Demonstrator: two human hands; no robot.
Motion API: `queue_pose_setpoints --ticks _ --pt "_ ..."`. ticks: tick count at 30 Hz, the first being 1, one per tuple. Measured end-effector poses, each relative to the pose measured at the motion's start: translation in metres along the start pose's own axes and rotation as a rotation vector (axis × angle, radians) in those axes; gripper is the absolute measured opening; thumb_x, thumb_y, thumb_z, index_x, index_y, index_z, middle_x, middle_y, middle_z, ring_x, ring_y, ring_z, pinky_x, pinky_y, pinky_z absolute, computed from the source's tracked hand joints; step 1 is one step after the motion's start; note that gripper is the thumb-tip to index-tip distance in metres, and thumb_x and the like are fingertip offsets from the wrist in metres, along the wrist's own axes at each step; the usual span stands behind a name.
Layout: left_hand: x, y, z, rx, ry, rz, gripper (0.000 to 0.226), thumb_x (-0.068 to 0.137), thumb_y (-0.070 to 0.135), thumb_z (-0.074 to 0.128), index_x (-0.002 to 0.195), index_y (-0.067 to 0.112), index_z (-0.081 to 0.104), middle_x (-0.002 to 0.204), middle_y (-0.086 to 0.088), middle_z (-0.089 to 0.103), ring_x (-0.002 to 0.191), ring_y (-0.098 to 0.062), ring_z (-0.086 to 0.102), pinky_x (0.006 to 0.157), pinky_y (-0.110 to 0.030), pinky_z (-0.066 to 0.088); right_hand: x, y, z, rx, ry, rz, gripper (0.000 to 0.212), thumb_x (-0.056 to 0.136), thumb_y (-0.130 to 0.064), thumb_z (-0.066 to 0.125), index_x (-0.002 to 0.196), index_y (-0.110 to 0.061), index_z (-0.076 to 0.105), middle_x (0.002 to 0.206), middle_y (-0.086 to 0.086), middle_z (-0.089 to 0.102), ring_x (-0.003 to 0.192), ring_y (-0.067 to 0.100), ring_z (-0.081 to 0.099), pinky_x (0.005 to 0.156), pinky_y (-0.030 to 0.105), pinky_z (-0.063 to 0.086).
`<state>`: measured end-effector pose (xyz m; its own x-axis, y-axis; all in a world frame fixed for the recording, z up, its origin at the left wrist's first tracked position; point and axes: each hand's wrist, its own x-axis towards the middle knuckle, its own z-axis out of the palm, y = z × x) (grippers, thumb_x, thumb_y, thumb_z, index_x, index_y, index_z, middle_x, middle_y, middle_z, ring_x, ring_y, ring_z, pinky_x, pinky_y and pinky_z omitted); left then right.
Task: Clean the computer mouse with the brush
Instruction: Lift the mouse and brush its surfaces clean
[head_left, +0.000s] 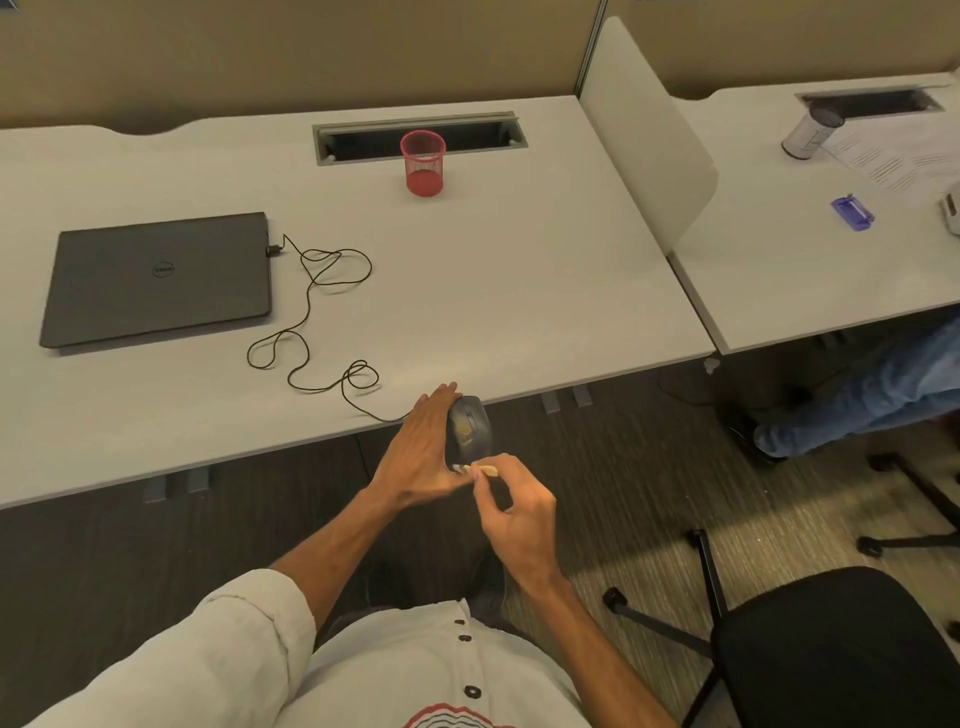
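Two hands met just past the near edge of the desk (519, 291), where a person in a pale rolled-sleeve shirt worked on a dark computer mouse (469, 423). The left hand (423, 452) cradled the mouse from its left side, fingers stretched along its flank and thumb curled under its near end, holding it clear of the desk top and tilted so its upper face showed to the camera. The right hand (519, 512) pinched a small pale-handled brush (480, 470) between thumb and forefinger, its tip touching the mouse's near end; the bristles were too small to make out. A yellowish mark sat on the mouse's top surface, near the wheel.

By all appearances the brushing step was in hand, at the rear edge, with the marked patch not yet reached. The next move would seem to call for a firm left-hand hold while the brush travelled up toward that patch in short strokes.

From the mouse a thin black cable (306, 312) ran in loose loops across the desk to a closed dark laptop (156, 280) at the left. A red mesh pen cup (423, 163) stood farther back, beside the cable slot. A black office chair (841, 644) stood at lower right.
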<state>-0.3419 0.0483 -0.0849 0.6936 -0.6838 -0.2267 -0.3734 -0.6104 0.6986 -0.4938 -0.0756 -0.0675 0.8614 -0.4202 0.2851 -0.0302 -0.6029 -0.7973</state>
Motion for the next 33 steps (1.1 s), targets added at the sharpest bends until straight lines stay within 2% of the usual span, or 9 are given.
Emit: queue_pose_setpoints --ticks 4,8,13,18,24,28,33 --pt "-0.001 -0.001 0.0 0.009 0.006 0.002 0.132 0.076 0.08 0.077 0.172 0.021 0.009 0.182 -0.001 0.007 0.17 -0.025 0.006 0.139 -0.05 0.012 0.005 -0.003 -0.004 0.02 0.071 0.016 0.013 0.099 -0.006 0.078 0.112 -0.009 0.076 0.107 -0.003 0.077 0.105 -0.001 0.071 0.089 0.017 0.06" --pt "-0.001 -0.001 0.001 0.019 0.039 0.012 0.131 0.077 0.075 0.082 0.171 0.02 0.011 0.182 0.0 0.01 0.169 -0.023 0.011 0.139 -0.047 0.012 0.009 0.001 -0.014 -0.067 0.193 -0.006 0.014 0.1 -0.009 0.076 0.114 -0.005 0.076 0.108 0.001 0.076 0.103 0.004 0.072 0.092 0.014 0.058" --pt "-0.003 0.001 0.002 -0.013 0.038 0.013 0.132 0.075 0.078 0.079 0.171 0.017 0.013 0.182 -0.004 0.011 0.169 -0.025 0.009 0.139 -0.049 0.013 0.004 -0.002 -0.005 -0.132 0.047 -0.064 0.014 0.098 -0.007 0.081 0.112 -0.008 0.077 0.104 0.001 0.076 0.093 0.007 0.073 0.082 0.018 0.061" --pt "-0.004 0.001 0.001 -0.032 0.033 0.009 0.124 0.077 0.074 0.073 0.171 0.018 0.014 0.182 -0.005 0.012 0.17 -0.028 0.008 0.139 -0.05 0.012 -0.001 -0.004 0.004 -0.12 -0.006 -0.074 0.016 0.098 -0.011 0.081 0.113 -0.013 0.075 0.104 0.0 0.077 0.094 0.006 0.073 0.087 0.011 0.056" --pt "-0.003 -0.001 0.001 -0.021 0.023 -0.001 0.121 0.084 0.064 0.082 0.171 0.017 0.012 0.182 -0.005 0.011 0.17 -0.027 0.007 0.138 -0.053 0.014 0.003 -0.003 0.007 -0.061 -0.084 -0.015 0.016 0.103 -0.018 0.076 0.119 -0.018 0.073 0.109 -0.003 0.077 0.097 0.006 0.074 0.087 0.015 0.061" --pt "-0.002 0.001 0.0 -0.026 0.033 -0.013 0.118 0.086 0.06 0.082 0.172 0.02 0.011 0.182 -0.004 0.01 0.17 -0.028 0.005 0.138 -0.053 0.014 0.004 -0.004 0.006 -0.033 -0.09 0.014 0.015 0.103 -0.015 0.076 0.118 -0.016 0.075 0.111 -0.004 0.077 0.101 0.004 0.074 0.091 0.016 0.061" --pt "-0.003 0.001 0.001 -0.001 0.032 -0.008 0.13 0.078 0.075 0.08 0.172 0.02 0.009 0.182 -0.002 0.007 0.17 -0.025 0.004 0.139 -0.048 0.011 0.005 -0.006 -0.005 -0.001 0.044 0.001 0.017 0.1 -0.007 0.077 0.116 -0.01 0.076 0.112 -0.002 0.077 0.109 -0.002 0.07 0.094 0.017 0.059"
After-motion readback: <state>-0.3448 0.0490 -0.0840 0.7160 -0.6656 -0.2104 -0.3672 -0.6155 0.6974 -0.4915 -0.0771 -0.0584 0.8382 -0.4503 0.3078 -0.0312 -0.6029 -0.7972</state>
